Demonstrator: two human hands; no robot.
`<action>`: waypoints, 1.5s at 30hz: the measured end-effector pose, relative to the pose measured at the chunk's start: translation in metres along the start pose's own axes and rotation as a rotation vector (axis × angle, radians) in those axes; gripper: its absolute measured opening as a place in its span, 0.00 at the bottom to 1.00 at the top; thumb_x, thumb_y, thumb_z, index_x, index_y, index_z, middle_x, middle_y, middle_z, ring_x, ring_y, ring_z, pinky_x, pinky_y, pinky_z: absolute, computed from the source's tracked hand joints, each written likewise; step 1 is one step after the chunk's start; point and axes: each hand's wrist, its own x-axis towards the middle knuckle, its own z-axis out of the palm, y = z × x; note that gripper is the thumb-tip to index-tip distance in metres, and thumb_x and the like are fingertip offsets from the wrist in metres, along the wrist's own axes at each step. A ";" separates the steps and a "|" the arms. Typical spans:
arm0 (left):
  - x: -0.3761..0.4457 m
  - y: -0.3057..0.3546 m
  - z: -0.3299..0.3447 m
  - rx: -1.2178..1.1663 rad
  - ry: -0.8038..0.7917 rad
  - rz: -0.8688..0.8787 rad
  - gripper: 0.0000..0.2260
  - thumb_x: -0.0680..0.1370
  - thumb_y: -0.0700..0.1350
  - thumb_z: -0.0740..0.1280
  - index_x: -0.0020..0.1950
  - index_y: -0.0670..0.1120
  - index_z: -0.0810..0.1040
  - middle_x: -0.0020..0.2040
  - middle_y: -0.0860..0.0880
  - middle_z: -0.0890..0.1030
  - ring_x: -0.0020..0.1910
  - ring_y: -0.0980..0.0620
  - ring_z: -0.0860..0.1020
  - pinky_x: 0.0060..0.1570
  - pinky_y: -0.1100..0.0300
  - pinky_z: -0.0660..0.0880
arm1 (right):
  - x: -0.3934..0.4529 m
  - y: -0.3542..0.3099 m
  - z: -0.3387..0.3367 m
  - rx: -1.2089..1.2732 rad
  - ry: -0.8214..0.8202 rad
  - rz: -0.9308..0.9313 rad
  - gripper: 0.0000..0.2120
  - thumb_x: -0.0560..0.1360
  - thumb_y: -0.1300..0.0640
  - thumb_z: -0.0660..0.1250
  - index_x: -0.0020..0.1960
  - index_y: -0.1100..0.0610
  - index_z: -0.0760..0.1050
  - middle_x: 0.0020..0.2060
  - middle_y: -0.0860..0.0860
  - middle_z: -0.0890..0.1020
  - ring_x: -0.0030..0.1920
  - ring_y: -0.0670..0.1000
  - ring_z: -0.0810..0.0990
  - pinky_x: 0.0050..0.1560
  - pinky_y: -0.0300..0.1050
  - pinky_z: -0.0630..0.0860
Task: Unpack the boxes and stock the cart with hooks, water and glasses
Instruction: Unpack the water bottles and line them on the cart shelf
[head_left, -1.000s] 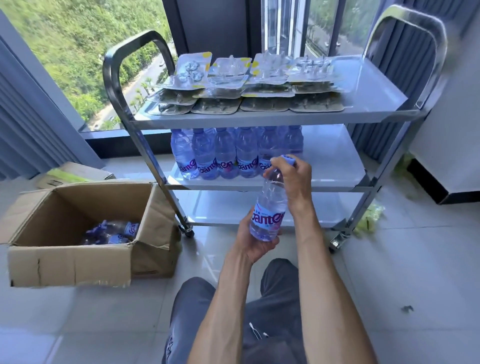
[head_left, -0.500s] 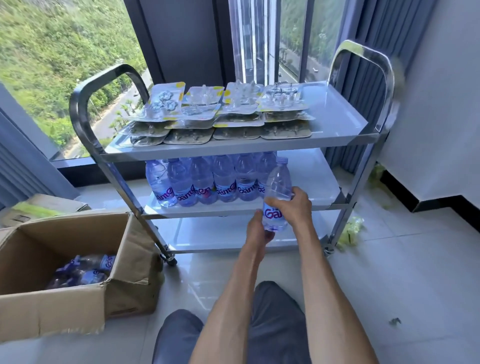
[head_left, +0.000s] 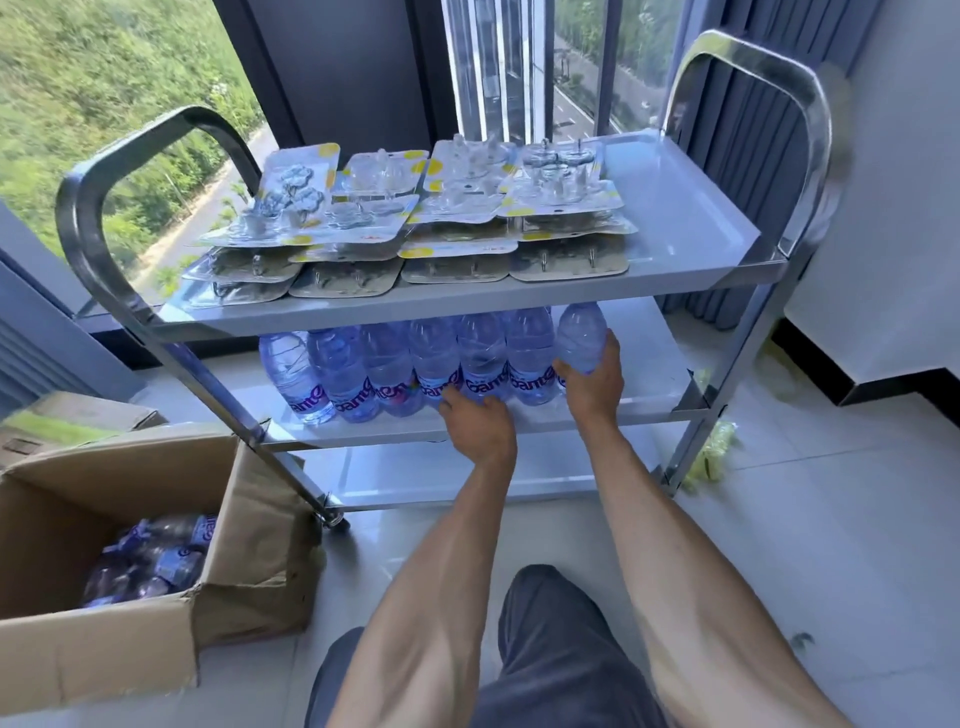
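A steel three-shelf cart (head_left: 691, 244) stands by the window. Its top shelf carries several carded packs of hooks (head_left: 415, 218). On the middle shelf stands a row of blue-labelled water bottles (head_left: 384, 371). My right hand (head_left: 592, 376) grips one more water bottle (head_left: 582, 332) upright at the right end of that row. My left hand (head_left: 475, 421) touches the fronts of the bottles in the row with its fingers. An open cardboard box (head_left: 119, 644) on the floor at the left holds more bottles (head_left: 150, 558).
The cart's bottom shelf (head_left: 441, 478) lies bare under the bottles. A second flat box (head_left: 67, 423) lies behind the open one. Crumpled yellow-green wrapping (head_left: 714, 452) lies by the cart's right legs. A white wall with black skirting (head_left: 893, 364) is to the right. My knee (head_left: 561, 649) is in the foreground.
The bottle I held in both hands in front of the cart now stands on the middle shelf at the row's right end. My left hand has let go and moved to the row.
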 end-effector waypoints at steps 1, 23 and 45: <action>0.001 0.001 0.001 -0.001 -0.003 0.003 0.16 0.78 0.41 0.65 0.65 0.42 0.68 0.61 0.39 0.76 0.57 0.38 0.77 0.53 0.49 0.74 | 0.001 0.004 0.001 0.004 -0.022 0.014 0.27 0.69 0.56 0.73 0.65 0.54 0.68 0.58 0.52 0.79 0.57 0.56 0.79 0.55 0.54 0.78; 0.006 -0.022 -0.007 0.168 -0.191 0.227 0.23 0.73 0.37 0.68 0.67 0.42 0.68 0.64 0.42 0.74 0.61 0.40 0.74 0.55 0.48 0.76 | -0.055 0.027 0.044 -0.158 0.155 -0.101 0.19 0.68 0.53 0.77 0.51 0.59 0.73 0.47 0.54 0.81 0.48 0.56 0.79 0.44 0.44 0.72; 0.014 -0.020 -0.011 0.131 -0.153 0.195 0.14 0.78 0.45 0.67 0.63 0.45 0.73 0.60 0.45 0.79 0.58 0.43 0.77 0.53 0.49 0.77 | -0.042 0.028 0.052 -0.376 0.140 -0.087 0.31 0.67 0.42 0.76 0.59 0.61 0.72 0.58 0.58 0.78 0.60 0.61 0.75 0.56 0.56 0.72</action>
